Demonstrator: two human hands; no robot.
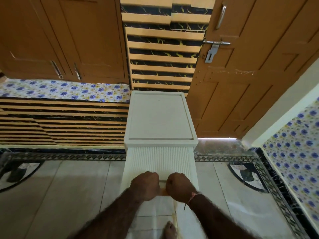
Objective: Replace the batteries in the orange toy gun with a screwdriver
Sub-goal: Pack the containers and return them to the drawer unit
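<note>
A white cabinet (160, 118) with a recessed flat top and a ribbed front stands on the tiled floor (72, 195), and everything else is placed from it. Low on its ribbed front, both fists are closed side by side. The left hand (145, 185) and the right hand (179, 186) have their fingers curled tight, backs of the hands up, apparently round a handle or drawer edge on the cabinet front; what exactly they grip is hidden under the knuckles. Between the two fists, at their lower edge, a small sliver of something orange (163, 193) shows; it may be the toy gun, but too little of it is seen to tell. No screwdriver or batteries can be made out.

A thin thread bracelet (192, 197) circles the right wrist. Below the cabinet in the view, a bare foot (170, 230) rests on the floor. Behind the cabinet to the right is a brown wooden door (250, 83) with a metal latch (214, 49). To the cabinet's left runs a ledge covered in blue-flowered cloth (65, 90), with brown cupboard doors (60, 37) above it.
</note>
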